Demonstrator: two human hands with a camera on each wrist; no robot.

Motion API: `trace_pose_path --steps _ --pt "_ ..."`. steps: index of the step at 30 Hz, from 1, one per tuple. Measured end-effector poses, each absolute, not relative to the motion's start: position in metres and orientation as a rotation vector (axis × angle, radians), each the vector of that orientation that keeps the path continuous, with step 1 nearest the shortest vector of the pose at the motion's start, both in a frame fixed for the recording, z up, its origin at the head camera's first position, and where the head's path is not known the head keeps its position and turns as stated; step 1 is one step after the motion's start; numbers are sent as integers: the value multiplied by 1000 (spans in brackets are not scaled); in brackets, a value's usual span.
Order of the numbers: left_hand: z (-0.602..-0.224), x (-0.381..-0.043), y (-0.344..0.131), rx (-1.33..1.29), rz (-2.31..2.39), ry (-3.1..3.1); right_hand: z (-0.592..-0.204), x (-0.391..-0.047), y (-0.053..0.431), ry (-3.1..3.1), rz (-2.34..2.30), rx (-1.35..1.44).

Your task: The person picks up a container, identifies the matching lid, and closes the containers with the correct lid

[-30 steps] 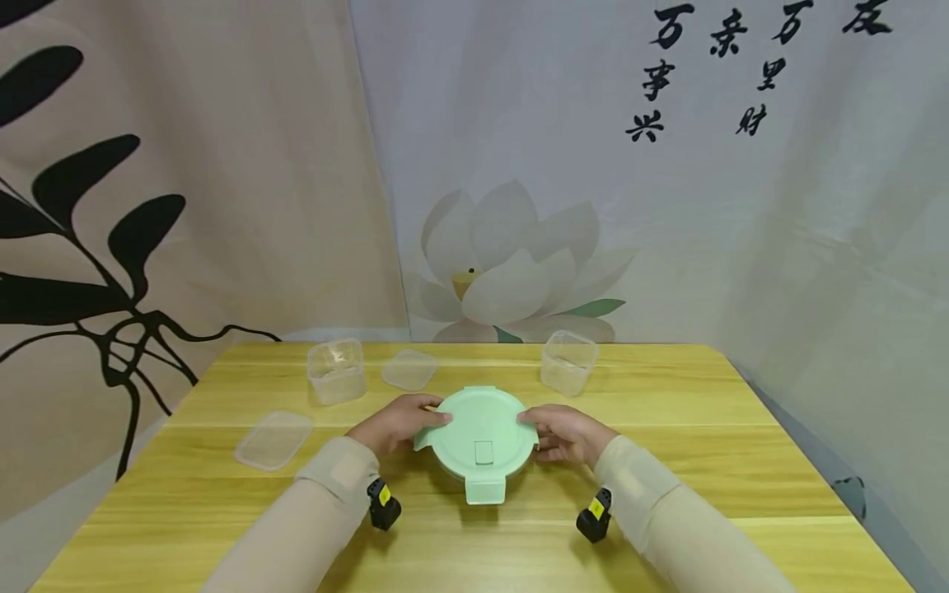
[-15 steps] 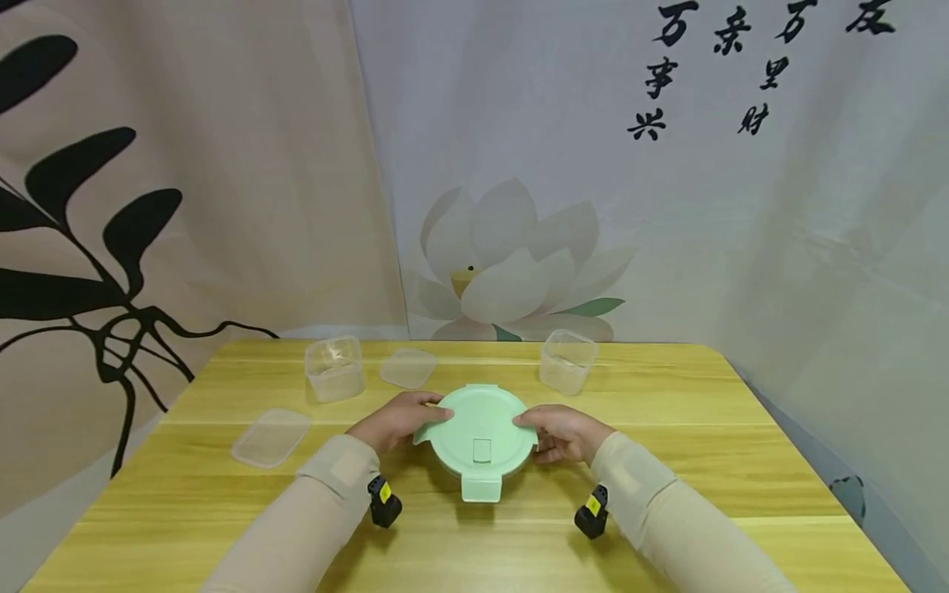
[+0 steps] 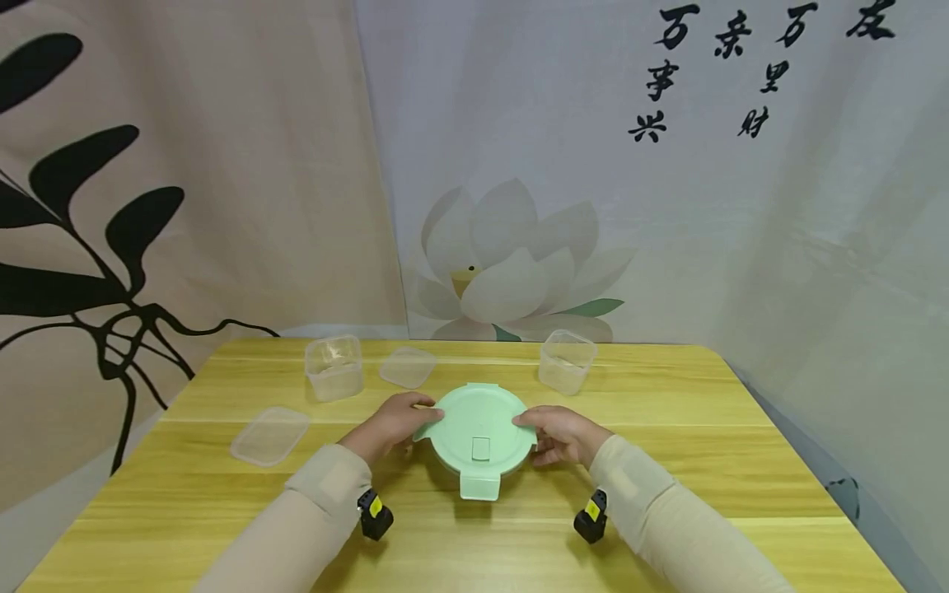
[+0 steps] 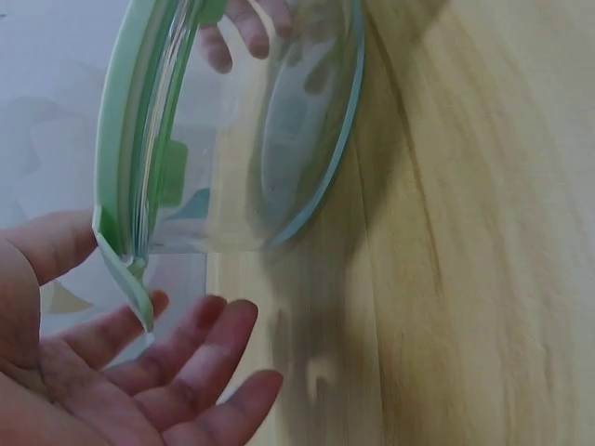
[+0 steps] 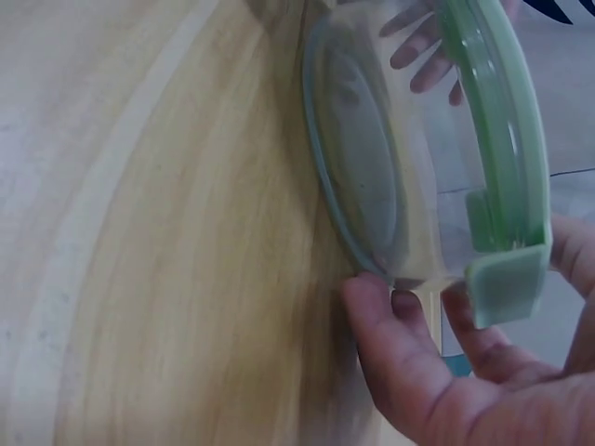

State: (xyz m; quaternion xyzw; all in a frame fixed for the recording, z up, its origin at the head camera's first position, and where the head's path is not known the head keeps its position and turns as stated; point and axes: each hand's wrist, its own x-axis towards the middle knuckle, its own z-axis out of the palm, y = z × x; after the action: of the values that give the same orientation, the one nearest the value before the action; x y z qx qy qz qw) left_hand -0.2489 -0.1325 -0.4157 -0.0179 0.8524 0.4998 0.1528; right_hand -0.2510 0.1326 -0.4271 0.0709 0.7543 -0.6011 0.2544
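Note:
A round glass food container with a mint-green snap-on lid (image 3: 482, 420) stands on the table between the hands. My left hand (image 3: 393, 426) is at its left side, thumb at the lid's edge. In the left wrist view, a side latch (image 4: 121, 274) sticks outward between the thumb and the loosely bent fingers (image 4: 209, 358), which sit apart from the glass wall. My right hand (image 3: 567, 434) grips the right side, its thumb on the lid and its fingers (image 5: 386, 339) against the glass near the base. Beside them, the right latch (image 5: 507, 286) hangs nearly down. The front latch (image 3: 479, 486) slants outward.
Two clear plastic boxes, one at the back left (image 3: 334, 369) and one at the back right (image 3: 567, 362), stand without lids. Two clear flat lids, one near the back (image 3: 408, 367) and one at the left (image 3: 270, 436), lie on the wooden table (image 3: 704, 461).
My left hand has drawn slightly left and back along the lid's edge. The right hand and the food container have stayed almost in place.

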Motion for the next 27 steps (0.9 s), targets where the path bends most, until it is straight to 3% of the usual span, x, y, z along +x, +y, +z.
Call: trace_pose_path --steps 27 --pt "-406 -216 -132 49 1237 2666 -427 -244 131 2080 -1666 165"
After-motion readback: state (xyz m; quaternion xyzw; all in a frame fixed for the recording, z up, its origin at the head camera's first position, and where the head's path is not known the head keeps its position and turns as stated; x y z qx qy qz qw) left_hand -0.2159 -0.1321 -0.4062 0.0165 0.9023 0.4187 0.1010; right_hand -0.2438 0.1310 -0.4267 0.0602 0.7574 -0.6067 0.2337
